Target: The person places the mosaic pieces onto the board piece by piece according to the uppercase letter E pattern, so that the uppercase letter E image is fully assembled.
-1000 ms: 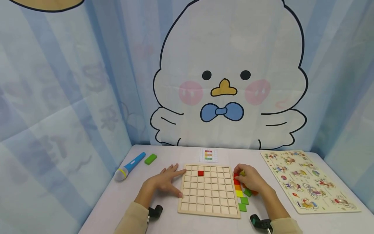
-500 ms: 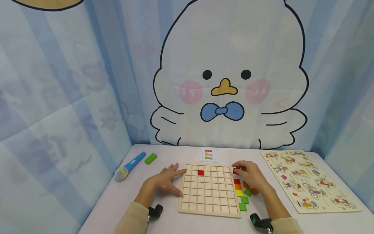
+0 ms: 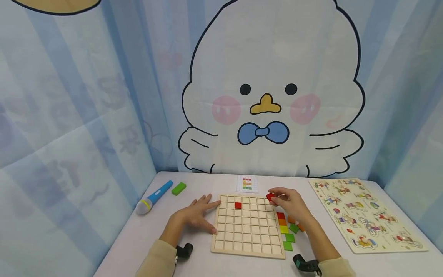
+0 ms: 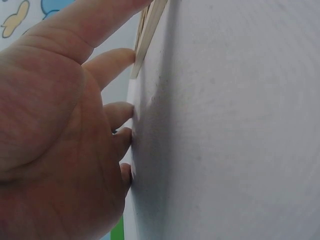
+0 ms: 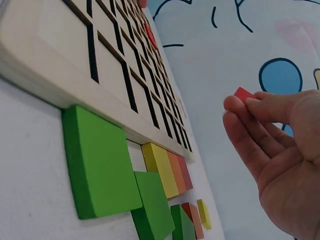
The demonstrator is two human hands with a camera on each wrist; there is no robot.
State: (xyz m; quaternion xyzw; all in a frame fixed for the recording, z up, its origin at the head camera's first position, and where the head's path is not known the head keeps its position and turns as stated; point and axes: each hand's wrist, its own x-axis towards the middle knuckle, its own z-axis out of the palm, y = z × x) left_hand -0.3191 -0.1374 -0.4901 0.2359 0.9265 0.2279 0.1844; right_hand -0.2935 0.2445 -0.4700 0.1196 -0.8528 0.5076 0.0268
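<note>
A wooden grid board [image 3: 247, 231] lies in the middle of the table, with one red square tile [image 3: 238, 205] in a cell near its top. My left hand [image 3: 194, 215] rests at the board's left edge, thumb and index finger spread against it; in the left wrist view the fingers [image 4: 115, 67] reach the wooden rim. Over the board's top right corner, my right hand [image 3: 290, 202] pinches another red tile [image 5: 243, 95] between thumb and fingertips, lifted clear of the board. Beside the right edge lie red, orange, yellow [image 3: 283, 229] and green tiles [image 5: 100, 165].
A small pattern card [image 3: 247, 184] lies behind the board. At the left are a blue flashlight [image 3: 159, 194] and a green block [image 3: 178, 188]. A wooden picture puzzle board [image 3: 363, 215] covers the right side. A curtain with a cartoon bird stands behind the table.
My right hand has picked up a red tile from beside the board and carried it up and left over the board's corner. The left hand has stayed in place.
</note>
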